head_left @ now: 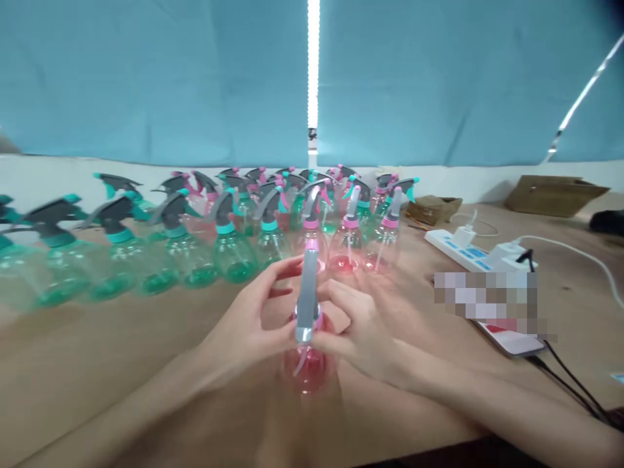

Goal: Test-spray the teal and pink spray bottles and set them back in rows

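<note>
A clear pink spray bottle (312,370) with a grey and pink trigger head stands upright before me near the table's front. My left hand (258,318) curls round the head from the left, its thumb at the collar and its fingers reaching behind the nozzle. From the other side my right hand (358,325) closes on the collar with bent fingers and thumb. The trigger head hides some fingertips. Just beyond my hands are pink spray bottles (347,250), and a green spray bottle (236,253) is in the row to the left.
Several more green and pink spray bottles fill the back and left of the brown table (160,364). On the right lie a white power strip (453,250) with plugs, a phone (511,341) with cables, and a cardboard box (553,195). A blue curtain (146,78) hangs behind.
</note>
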Available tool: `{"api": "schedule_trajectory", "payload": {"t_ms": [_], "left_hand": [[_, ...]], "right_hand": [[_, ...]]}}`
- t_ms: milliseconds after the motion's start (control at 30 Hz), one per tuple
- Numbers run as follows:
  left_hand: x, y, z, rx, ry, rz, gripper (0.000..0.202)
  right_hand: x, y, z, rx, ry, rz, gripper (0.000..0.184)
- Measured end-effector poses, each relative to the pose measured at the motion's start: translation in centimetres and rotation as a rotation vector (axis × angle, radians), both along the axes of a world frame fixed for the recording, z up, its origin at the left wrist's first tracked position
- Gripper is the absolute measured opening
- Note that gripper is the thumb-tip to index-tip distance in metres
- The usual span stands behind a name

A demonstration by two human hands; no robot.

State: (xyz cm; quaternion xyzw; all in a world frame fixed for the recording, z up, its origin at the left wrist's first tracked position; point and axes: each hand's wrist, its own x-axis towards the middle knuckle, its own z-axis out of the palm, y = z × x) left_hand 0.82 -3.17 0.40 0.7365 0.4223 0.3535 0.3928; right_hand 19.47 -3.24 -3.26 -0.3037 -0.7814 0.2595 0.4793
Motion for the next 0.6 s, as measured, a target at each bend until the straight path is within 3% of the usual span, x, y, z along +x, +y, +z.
{"api": "schedule_trajectory", "payload": {"t_ms": [100,200,333,467,533,600], "left_hand": [[-2.1,-1.7,0.8,-0.008,-0.012,0.037,0.061],[-3.7,-3.0,1.3,0.027,0.011,0.163,0.058],[-5.4,-3.5,1.8,0.05,0.013,0.233,0.05],[-6.6,-3.4,2.1,0.005,-0.069,0.275,0.037],[-7.0,-3.4,2.1,-0.004,-0.107,0.311,0.036],[-7.4,-3.4,1.9,-0.021,-0.147,0.366,0.036]], "right_hand": [[-3.0,0.0,-0.4,-0.008,-0.007,0.06,0.019],[-5.7,-0.1,-0.7,-0.041,-0.079,0.145,0.017],[-8.9,-0.1,-0.8,0.031,-0.139,0.204,0.019],[-11.0,0.3,-0.8,0.041,-0.175,0.411,0.02],[-11.3,0.7,-1.3,0.008,-0.169,0.47,0.03],[-10.8,1.3,-2.4,-0.059,-0.202,0.449,0.057]]}}
